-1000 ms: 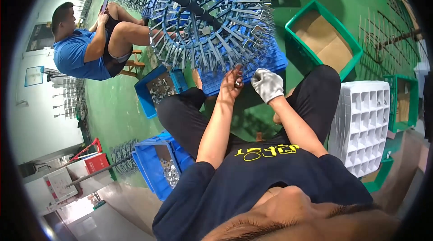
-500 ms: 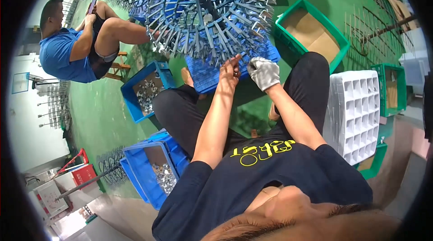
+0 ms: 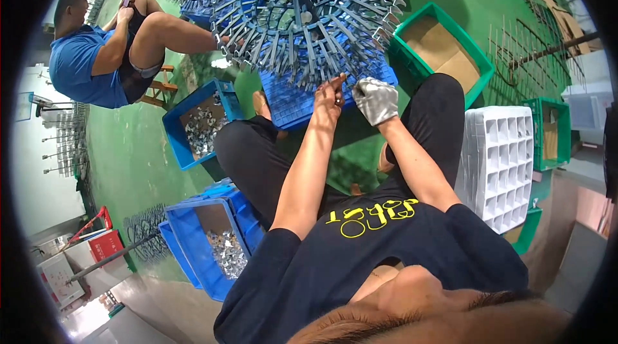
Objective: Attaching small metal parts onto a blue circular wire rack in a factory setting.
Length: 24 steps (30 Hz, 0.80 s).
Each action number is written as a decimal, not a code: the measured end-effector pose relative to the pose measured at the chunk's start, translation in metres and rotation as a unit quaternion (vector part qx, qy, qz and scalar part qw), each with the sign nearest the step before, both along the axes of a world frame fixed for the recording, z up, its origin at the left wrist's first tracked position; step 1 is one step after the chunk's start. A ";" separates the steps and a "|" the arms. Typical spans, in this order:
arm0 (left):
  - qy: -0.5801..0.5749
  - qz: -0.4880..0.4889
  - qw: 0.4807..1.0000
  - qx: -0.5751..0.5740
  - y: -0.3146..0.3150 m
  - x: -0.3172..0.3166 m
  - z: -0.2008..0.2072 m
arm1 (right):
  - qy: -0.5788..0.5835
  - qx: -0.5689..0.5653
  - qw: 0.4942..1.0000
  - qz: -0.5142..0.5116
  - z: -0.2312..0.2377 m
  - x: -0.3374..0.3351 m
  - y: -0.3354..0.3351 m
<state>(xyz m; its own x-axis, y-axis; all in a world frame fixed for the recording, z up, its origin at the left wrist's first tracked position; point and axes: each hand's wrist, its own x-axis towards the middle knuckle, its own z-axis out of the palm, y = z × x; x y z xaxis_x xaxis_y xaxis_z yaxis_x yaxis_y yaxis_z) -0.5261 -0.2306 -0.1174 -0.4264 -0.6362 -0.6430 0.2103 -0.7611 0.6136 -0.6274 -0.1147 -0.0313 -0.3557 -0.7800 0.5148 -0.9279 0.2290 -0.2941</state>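
In front of me stands a round metal rack, its rings crowded with narrow grey metal pieces that hang outward. My bare left hand is raised to the rack's near lower edge, fingers drawn together by the hanging pieces; whatever they pinch is too small to make out. Beside it, slightly apart, my right hand wears a whitish work glove. Its fingers are curled closed near the lowest pieces, and their contents are hidden. Beneath both hands and the rack is a blue plastic crate.
Blue bins of small metal parts stand left and lower left. At right are a cardboard-lined green crate and stacked white compartment trays. A seated person in blue holds a phone at far left.
The view has shifted slightly, and the rack appears a little lower and to the right. Both hands stay at its lower edge, with little change in their fingers.
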 end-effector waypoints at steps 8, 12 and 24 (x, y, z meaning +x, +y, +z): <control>0.004 0.023 1.000 0.005 0.009 -0.005 0.024 | -0.001 -0.022 1.000 0.001 -0.011 -0.001 -0.002; 0.003 0.035 0.999 0.009 0.014 -0.006 0.036 | 0.009 -0.019 1.000 0.000 -0.007 0.000 -0.001; -0.002 0.061 0.998 0.000 0.019 -0.013 0.023 | 0.011 0.005 1.000 0.001 0.004 0.001 -0.004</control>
<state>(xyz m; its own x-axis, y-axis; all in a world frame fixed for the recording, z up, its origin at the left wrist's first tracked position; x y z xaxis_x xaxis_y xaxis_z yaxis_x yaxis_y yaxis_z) -0.5392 -0.2118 -0.0944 -0.3432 -0.6831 -0.6447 0.2990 -0.7301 0.6145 -0.6265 -0.1192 -0.0274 -0.3424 -0.7855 0.5155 -0.9348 0.2295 -0.2713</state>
